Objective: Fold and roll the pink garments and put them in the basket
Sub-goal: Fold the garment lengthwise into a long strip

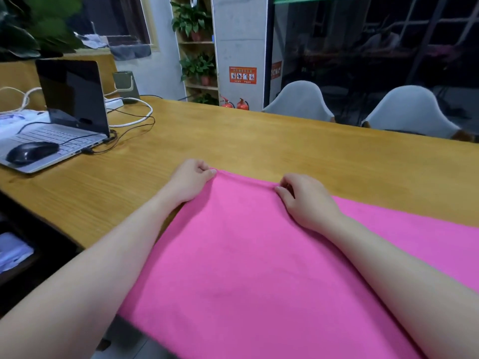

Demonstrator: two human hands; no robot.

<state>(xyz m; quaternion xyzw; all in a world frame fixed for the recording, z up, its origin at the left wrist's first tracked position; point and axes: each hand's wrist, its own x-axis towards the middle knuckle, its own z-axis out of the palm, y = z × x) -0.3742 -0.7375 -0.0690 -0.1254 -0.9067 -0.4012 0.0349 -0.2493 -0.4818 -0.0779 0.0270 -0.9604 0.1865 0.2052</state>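
Left hand (190,180) and right hand (304,196), fingers curled, each pinching the far edge of a pink garment (246,268), left at the far left corner, right a little way along the same edge. Garment spread flat over the near right part of a wooden table (233,136), near end hanging over the table's near edge, another layer reaching out to the right. Likely light, soft and limp, prone to sagging and wrinkling between grips; best held at corners and along the hem, as here, with the edge kept taut for a straight fold. Open laptop (64,112) far left, mouse (31,152) resting on its keyboard, cables (134,120) trailing beside, well apart from the cloth. Two white chairs (363,110) beyond the far edge. No basket in sight. Bare wood between cloth and laptop, nothing blocking a fold towards the near side.
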